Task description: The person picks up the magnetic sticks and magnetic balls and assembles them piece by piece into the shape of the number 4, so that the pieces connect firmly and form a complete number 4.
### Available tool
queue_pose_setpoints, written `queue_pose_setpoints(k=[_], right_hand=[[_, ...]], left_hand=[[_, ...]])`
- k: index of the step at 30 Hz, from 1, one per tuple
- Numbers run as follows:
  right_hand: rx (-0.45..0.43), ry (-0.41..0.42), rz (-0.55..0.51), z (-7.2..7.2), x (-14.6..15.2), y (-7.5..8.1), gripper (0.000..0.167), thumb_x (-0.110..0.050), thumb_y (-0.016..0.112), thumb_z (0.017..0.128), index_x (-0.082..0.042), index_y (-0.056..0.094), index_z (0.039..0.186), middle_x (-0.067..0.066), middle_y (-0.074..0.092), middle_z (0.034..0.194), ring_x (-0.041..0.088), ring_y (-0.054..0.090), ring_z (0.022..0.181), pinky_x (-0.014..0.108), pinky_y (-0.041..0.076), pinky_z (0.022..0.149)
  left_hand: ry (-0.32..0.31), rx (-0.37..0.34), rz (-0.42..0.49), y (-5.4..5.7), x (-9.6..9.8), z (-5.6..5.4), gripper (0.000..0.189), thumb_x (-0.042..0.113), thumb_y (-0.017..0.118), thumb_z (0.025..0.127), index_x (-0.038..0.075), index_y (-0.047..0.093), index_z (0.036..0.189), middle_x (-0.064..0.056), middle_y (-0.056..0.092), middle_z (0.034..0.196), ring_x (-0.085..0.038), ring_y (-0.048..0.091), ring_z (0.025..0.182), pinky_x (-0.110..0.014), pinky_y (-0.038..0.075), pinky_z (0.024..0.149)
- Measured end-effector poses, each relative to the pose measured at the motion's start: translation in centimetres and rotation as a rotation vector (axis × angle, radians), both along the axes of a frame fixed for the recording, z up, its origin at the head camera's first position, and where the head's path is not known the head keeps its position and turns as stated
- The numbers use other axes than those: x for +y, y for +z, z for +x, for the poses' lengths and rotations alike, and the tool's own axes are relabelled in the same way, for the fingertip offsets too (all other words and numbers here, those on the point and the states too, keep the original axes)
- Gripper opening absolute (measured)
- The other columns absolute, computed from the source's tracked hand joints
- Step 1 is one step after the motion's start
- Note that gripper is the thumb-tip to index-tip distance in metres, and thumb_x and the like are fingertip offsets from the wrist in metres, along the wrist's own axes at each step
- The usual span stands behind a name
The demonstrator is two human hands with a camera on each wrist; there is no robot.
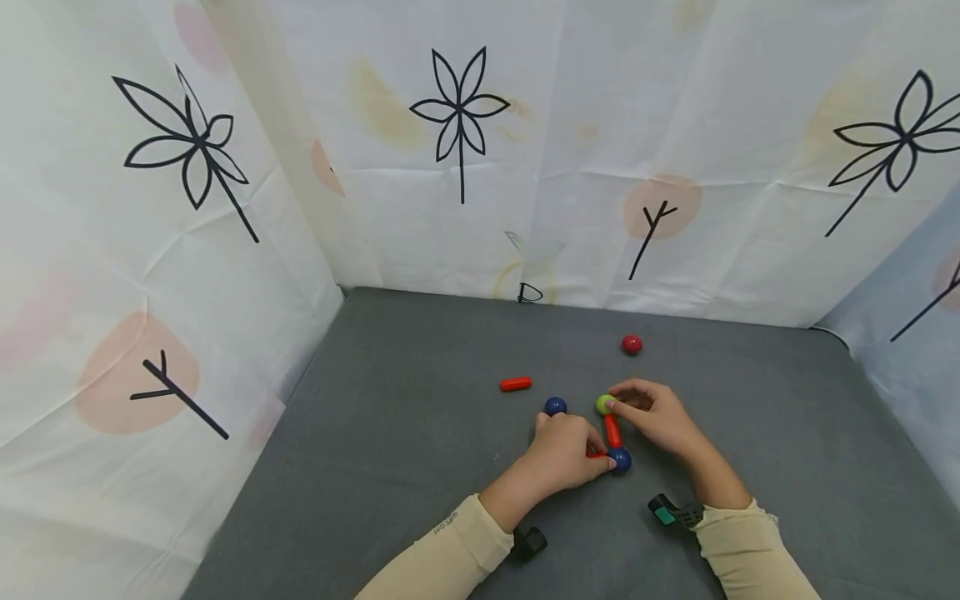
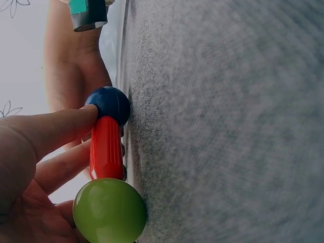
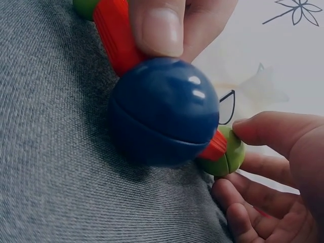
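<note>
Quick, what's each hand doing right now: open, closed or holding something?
Left hand: holding a red rod where it meets a blue ball.
Right hand: pinching a green ball.

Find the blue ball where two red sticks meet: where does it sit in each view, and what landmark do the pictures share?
Head: the blue ball is right of centre, in the lower half.
Left wrist: left of centre, slightly above the middle.
Right wrist: large, near the centre.
Shared landmark: the red stick at the left hand, mostly covered in the head view.
</note>
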State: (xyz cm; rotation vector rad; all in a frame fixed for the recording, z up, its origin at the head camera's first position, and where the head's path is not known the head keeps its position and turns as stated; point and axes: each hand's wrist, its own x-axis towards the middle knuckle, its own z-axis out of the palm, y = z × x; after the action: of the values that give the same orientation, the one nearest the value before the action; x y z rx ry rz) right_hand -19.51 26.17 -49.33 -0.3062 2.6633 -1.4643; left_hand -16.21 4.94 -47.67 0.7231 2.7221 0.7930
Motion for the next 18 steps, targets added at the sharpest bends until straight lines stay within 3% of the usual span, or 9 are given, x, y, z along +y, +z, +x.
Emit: queue_pose_setpoints(k=[9, 18], right_hand=[[-0.005, 0.024, -0.018, 0.2, 0.2, -0.1, 0.028, -0.014, 0.073, 0.102, 0.003, 0.071, 0.125, 0.019, 0.076, 0.112, 0.009, 0.069, 0.085, 0.025, 0.05, 0.069], [-0.026, 0.023, -0.03, 0.2, 0.4, -0.4, 0.029, -0.016, 0.073, 0.102, 0.003, 0.071, 0.124, 0.019, 0.075, 0.112, 0.007, 0.068, 0.086, 0.024, 0.052, 0.071]], left_hand=[[-0.055, -0.003, 0.025, -0.4, -0.6, -0.1, 0.014, 0.039, 0.085, 0.092, 0.025, 0.085, 0.095, 0.021, 0.069, 0.077, 0.003, 0.051, 0.071, -0.031, 0.029, 0.081], [-0.108, -0.026, 0.034, 0.0, -1.3, -0.1, 0.014, 0.028, 0.09, 0.088, 0.025, 0.085, 0.1, 0.018, 0.067, 0.081, -0.002, 0.047, 0.078, -0.03, 0.028, 0.08]])
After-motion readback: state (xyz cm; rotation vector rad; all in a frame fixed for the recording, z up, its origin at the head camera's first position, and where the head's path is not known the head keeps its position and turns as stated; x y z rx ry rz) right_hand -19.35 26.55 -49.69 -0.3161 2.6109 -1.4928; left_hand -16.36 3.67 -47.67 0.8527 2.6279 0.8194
